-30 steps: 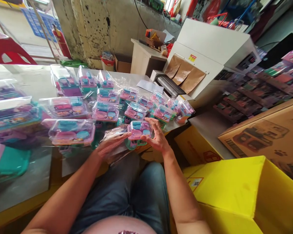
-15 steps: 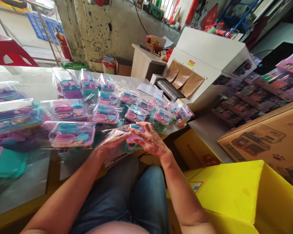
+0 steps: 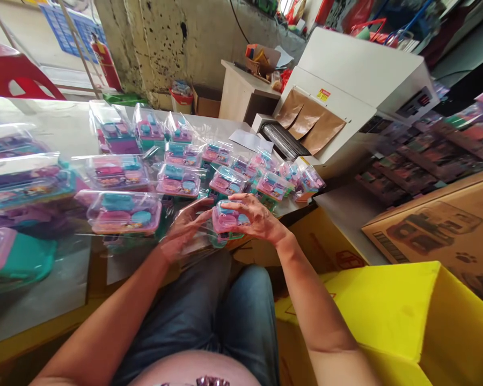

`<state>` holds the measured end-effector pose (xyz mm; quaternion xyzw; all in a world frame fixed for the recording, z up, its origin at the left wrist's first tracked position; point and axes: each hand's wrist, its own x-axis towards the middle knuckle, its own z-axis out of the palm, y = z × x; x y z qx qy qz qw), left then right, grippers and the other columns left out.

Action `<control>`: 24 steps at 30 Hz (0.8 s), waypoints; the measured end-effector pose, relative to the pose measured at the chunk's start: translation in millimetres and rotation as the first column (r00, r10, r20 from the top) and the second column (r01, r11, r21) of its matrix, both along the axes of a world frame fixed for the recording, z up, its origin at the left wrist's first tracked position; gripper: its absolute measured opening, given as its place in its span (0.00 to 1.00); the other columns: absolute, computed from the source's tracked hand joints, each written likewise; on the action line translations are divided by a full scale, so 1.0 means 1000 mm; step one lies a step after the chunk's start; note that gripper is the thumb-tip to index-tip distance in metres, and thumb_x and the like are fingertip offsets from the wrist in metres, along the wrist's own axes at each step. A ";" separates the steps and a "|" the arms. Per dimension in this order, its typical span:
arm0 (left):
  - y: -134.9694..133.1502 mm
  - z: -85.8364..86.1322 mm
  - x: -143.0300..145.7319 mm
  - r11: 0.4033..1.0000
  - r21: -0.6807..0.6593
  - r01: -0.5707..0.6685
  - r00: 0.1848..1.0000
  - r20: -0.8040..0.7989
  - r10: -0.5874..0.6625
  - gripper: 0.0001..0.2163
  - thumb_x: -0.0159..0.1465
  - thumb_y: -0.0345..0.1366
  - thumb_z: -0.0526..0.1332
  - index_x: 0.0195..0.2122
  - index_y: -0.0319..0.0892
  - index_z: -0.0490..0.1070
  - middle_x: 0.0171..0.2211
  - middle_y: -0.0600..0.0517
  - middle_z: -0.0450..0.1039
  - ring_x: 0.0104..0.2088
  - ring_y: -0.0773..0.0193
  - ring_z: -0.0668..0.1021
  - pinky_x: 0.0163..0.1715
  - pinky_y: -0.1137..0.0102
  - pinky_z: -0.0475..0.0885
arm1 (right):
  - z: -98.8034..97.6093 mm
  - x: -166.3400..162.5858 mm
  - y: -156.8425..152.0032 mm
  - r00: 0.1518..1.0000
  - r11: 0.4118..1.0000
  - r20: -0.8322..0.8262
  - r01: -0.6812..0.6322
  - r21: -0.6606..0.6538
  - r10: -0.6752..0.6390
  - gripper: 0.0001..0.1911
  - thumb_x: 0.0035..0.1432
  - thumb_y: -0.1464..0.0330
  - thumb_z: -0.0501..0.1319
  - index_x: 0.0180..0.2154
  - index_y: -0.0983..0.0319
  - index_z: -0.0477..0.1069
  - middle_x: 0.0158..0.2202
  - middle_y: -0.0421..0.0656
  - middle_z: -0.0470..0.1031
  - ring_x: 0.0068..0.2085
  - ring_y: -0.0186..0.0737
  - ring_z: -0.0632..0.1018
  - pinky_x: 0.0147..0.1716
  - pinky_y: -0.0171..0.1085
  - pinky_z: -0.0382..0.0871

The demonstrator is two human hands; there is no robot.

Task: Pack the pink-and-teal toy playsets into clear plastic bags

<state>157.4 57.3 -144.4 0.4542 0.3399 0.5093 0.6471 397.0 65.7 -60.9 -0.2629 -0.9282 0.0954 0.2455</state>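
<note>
One white machine [image 3: 358, 80] with three brown flaps over its mouth stands at the far right of the table, and a ribbed roller bed [image 3: 280, 140] juts from under the flaps. The table [image 3: 60, 126] runs across the left half of the view. In the near right corner sits one open yellow carton [image 3: 390, 305]; behind it lies one brown printed carton [image 3: 438, 225]. One small beige cabinet [image 3: 241, 96] stands against the stained wall, and one red plastic chair [image 3: 12, 75] shows at the far left.

On the table lie the bagged toy boxes [image 3: 123, 212], pink and teal under clear film. About sixteen can be counted clearly in the middle cluster; those at the left edge blur together and cannot be counted surely. One white sheet of paper [image 3: 251, 141] lies beside the roller bed.

The person sits with both knees in blue jeans below the table edge. The right hand [image 3: 257, 217] grips one toy box [image 3: 227, 220] from above, fingers curled over its far side, at the near edge of the table just in front of the cluster. The left hand [image 3: 183, 230] is spread flat, fingers extended inside or against one clear plastic bag [image 3: 193, 244], touching the box's left end.
</note>
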 end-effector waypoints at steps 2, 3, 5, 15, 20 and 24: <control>0.006 0.005 0.001 0.998 0.014 0.058 0.997 0.046 -0.058 0.24 0.59 0.43 0.73 0.54 0.38 0.73 0.50 0.48 0.76 0.45 0.61 0.77 0.44 0.71 0.74 | 0.005 0.004 0.001 1.000 0.999 -0.013 -0.026 -0.037 0.026 0.31 0.58 0.71 0.71 0.61 0.56 0.67 0.60 0.48 0.66 0.62 0.44 0.66 0.64 0.47 0.63; 0.008 0.008 0.002 0.996 0.022 0.085 0.994 0.069 -0.086 0.24 0.58 0.42 0.74 0.52 0.37 0.74 0.49 0.48 0.76 0.45 0.61 0.77 0.45 0.72 0.74 | 0.007 0.006 0.002 0.999 0.998 -0.013 -0.030 -0.053 0.029 0.31 0.58 0.73 0.71 0.61 0.56 0.67 0.60 0.48 0.67 0.63 0.44 0.66 0.64 0.46 0.63; 0.012 0.013 0.006 0.996 0.020 0.092 0.991 0.094 -0.094 0.21 0.56 0.39 0.75 0.48 0.35 0.76 0.43 0.50 0.78 0.42 0.64 0.77 0.43 0.74 0.73 | 0.010 0.009 0.003 0.999 0.996 -0.012 -0.037 -0.080 0.036 0.31 0.58 0.75 0.70 0.61 0.56 0.68 0.60 0.47 0.68 0.63 0.43 0.66 0.64 0.46 0.64; 0.023 0.030 0.013 0.998 -0.052 0.025 0.993 0.118 -0.019 0.22 0.45 0.35 0.80 0.42 0.39 0.81 0.37 0.51 0.80 0.30 0.69 0.76 0.29 0.77 0.70 | 0.006 0.008 0.007 0.999 0.997 -0.018 -0.045 -0.064 0.044 0.36 0.59 0.78 0.67 0.66 0.57 0.60 0.64 0.49 0.64 0.66 0.45 0.63 0.67 0.50 0.59; 0.018 0.019 0.011 1.000 0.018 0.001 0.996 0.084 -0.003 0.24 0.48 0.35 0.78 0.47 0.39 0.79 0.41 0.48 0.79 0.39 0.63 0.77 0.37 0.74 0.71 | -0.001 0.007 0.006 0.997 0.998 -0.068 -0.027 -0.048 0.024 0.35 0.63 0.74 0.65 0.67 0.53 0.58 0.66 0.47 0.62 0.68 0.45 0.61 0.68 0.52 0.58; 0.012 0.008 0.008 0.996 0.045 0.072 0.990 0.121 -0.077 0.23 0.50 0.32 0.78 0.48 0.43 0.79 0.33 0.55 0.74 0.34 0.70 0.74 0.38 0.75 0.69 | -0.002 0.008 0.005 0.994 0.999 -0.106 -0.015 -0.050 0.010 0.34 0.62 0.74 0.66 0.66 0.54 0.59 0.64 0.47 0.64 0.66 0.45 0.64 0.67 0.50 0.60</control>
